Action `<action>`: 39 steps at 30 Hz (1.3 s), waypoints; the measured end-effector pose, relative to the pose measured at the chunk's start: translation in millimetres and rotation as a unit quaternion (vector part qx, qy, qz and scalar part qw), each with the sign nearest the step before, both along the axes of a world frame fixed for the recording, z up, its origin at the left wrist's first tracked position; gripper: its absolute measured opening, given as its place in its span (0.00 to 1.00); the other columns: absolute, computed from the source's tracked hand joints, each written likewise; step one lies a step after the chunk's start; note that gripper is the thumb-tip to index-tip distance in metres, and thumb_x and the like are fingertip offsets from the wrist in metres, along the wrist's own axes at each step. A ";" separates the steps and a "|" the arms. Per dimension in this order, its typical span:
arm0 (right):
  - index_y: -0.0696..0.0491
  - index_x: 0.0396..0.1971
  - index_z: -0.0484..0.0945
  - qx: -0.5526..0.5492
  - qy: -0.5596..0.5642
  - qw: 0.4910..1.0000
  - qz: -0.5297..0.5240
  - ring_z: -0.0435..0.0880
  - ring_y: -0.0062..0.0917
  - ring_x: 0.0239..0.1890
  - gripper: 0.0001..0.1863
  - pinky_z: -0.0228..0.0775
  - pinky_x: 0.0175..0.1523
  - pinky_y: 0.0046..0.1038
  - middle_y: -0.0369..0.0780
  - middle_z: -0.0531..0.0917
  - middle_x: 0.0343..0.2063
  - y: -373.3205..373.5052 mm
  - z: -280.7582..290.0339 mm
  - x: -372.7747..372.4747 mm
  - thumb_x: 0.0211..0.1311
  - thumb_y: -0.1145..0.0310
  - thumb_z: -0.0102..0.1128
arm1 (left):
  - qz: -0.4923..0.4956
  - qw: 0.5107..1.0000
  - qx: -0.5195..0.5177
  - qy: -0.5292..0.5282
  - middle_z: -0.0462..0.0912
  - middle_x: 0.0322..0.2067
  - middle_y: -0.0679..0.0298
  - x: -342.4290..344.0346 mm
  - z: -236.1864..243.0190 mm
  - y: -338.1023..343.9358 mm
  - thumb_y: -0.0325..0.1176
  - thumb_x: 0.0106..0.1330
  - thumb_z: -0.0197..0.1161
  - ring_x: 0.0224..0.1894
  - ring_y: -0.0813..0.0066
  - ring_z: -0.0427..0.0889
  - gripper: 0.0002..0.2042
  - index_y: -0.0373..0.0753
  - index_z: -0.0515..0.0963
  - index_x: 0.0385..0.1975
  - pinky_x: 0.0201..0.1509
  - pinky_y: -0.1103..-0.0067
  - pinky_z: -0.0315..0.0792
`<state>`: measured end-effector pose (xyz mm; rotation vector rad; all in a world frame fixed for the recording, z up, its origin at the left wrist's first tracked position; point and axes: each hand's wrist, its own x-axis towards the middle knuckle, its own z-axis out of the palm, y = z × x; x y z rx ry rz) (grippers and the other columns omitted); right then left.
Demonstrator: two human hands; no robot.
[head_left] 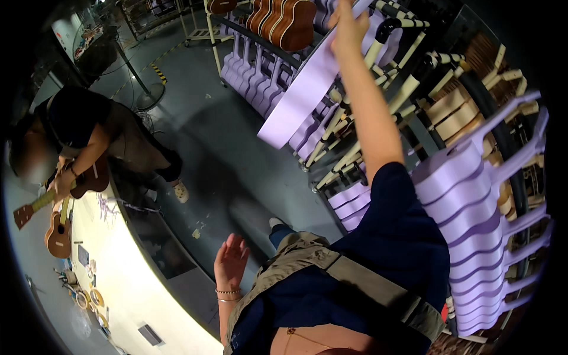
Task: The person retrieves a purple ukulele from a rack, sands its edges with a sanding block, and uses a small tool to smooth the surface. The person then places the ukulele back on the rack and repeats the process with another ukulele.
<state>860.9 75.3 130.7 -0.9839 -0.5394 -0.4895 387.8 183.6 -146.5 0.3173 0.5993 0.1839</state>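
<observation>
at the top middle, our right hand (350, 32) grips the purple guitar (305, 92) by its upper end. our left hand (231, 260), lower middle, holds nothing. if we swing carelessly, it could bump the rack (404, 94) and get scratched.
</observation>
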 end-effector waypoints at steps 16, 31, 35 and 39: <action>0.63 0.37 0.77 -0.244 0.029 0.827 -0.506 0.79 0.44 0.37 0.24 0.68 0.47 0.34 0.52 0.81 0.30 -80.8 16.2 321.2 0.44 0.58 0.63 | 0.043 0.996 0.008 0.084 0.77 0.46 0.64 102.2 -5.0 63.0 0.41 0.64 0.53 0.51 0.70 0.72 0.15 0.45 0.74 0.47 0.58 0.69 0.63; 0.61 0.48 0.71 -0.361 0.156 0.744 -0.539 0.73 0.39 0.52 0.33 0.64 0.56 0.36 0.52 0.76 0.45 -97.0 -7.4 340.8 0.44 0.53 0.62 | 0.045 0.996 0.022 0.077 0.76 0.47 0.64 118.8 -4.3 76.3 0.42 0.64 0.51 0.50 0.71 0.72 0.17 0.44 0.72 0.50 0.57 0.69 0.63; 0.56 0.46 0.72 -0.463 0.153 0.531 -0.692 0.62 0.36 0.54 0.29 0.49 0.56 0.42 0.47 0.71 0.50 -95.2 6.9 319.7 0.51 0.48 0.54 | 0.029 0.998 0.026 0.057 0.76 0.47 0.66 119.5 -11.7 75.0 0.43 0.65 0.50 0.51 0.70 0.72 0.16 0.47 0.74 0.49 0.57 0.69 0.62; 0.57 0.57 0.63 -0.502 0.325 0.523 -0.608 0.57 0.36 0.61 0.33 0.33 0.66 0.50 0.47 0.65 0.56 -85.5 34.8 295.2 0.57 0.50 0.51 | 0.034 0.997 0.029 0.062 0.76 0.46 0.66 121.8 -7.2 74.8 0.43 0.64 0.51 0.49 0.71 0.73 0.15 0.48 0.75 0.47 0.56 0.69 0.64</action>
